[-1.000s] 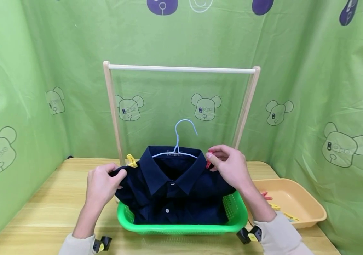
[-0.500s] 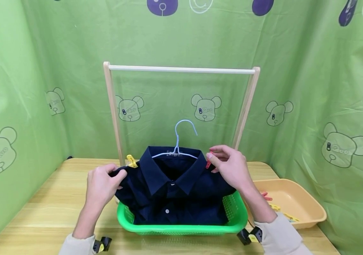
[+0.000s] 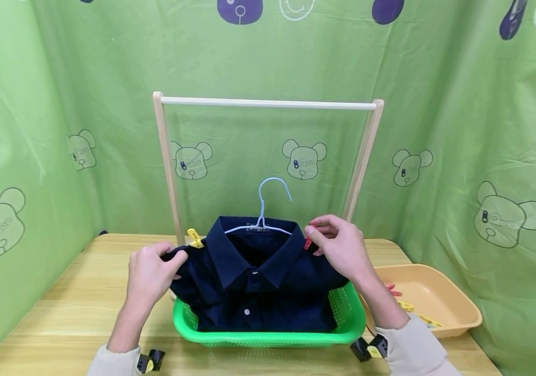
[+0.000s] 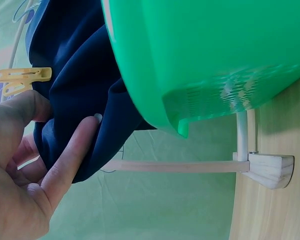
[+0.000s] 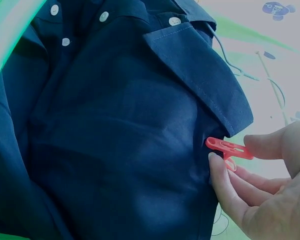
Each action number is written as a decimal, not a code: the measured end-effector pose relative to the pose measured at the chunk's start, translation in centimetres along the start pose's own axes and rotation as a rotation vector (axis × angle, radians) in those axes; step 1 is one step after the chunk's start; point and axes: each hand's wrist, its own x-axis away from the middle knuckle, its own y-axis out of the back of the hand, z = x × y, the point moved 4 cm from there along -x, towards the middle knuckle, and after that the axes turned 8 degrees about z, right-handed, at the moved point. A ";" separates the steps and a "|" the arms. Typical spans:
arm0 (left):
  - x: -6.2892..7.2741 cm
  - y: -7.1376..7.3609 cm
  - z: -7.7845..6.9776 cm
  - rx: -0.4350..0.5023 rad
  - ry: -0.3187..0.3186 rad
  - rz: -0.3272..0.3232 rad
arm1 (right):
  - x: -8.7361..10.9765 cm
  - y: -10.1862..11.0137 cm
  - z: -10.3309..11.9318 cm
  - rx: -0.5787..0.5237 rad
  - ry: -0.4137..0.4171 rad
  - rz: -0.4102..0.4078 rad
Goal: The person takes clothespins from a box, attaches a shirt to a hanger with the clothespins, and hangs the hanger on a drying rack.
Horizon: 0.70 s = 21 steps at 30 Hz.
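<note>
A navy button-up shirt (image 3: 268, 292) on a pale blue wire hanger (image 3: 261, 206) stands partly inside a green basket (image 3: 268, 338). My left hand (image 3: 152, 271) pinches the shirt's shoulder on the left, thumb on one side and fingers on the other. Just inward of it, a yellow clothespin (image 4: 24, 77) is clipped on the same shoulder. At the opposite shoulder, beside the collar, my right hand (image 3: 343, 245) pinches a red clothespin (image 5: 230, 148) between thumb and fingers. In the right wrist view its nose meets the shirt's edge by the collar point.
Behind the basket rises a wooden rack with a white bar (image 3: 268, 103). An orange tray (image 3: 442, 292) holding several red and yellow clothespins sits at the right of the wooden table (image 3: 75, 303). Green curtains (image 3: 437, 104) enclose the back and sides.
</note>
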 end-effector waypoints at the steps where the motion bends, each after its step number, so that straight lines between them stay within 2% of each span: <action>1: 0.0 0.0 0.0 0.001 0.001 0.001 | 0.0 0.0 0.0 0.002 0.001 -0.001; 13: 0.1 0.0 0.1 -0.010 0.006 -0.001 | 0.3 0.0 -0.6 0.000 0.007 -0.008; 21: 0.0 0.0 0.0 -0.013 0.008 0.001 | 0.6 0.4 -1.0 -0.016 -0.001 -0.046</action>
